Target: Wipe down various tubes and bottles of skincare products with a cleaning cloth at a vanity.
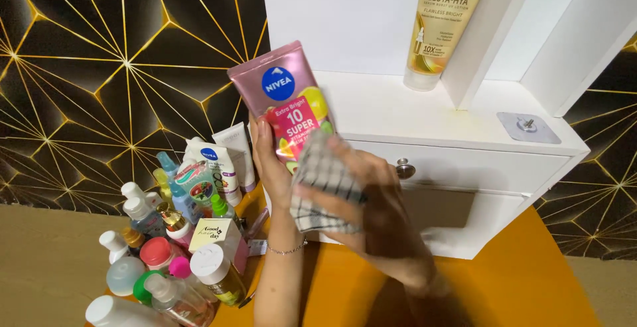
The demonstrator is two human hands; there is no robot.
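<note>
pink tube [282,98], one checked cloth [325,181]

Black wall [99,48] with gold lines, white cabinet [464,148], orange floor [517,287]

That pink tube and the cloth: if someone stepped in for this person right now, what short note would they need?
Left hand: grips the pink tube from behind, held upright.
Right hand: presses a checked cloth against the tube's lower front.
Done: a golden tube stands cap down on the white shelf unit.
Left: a crowd of bottles and tubes waits at lower left on the orange surface; whether any have been wiped cannot be told.
</note>
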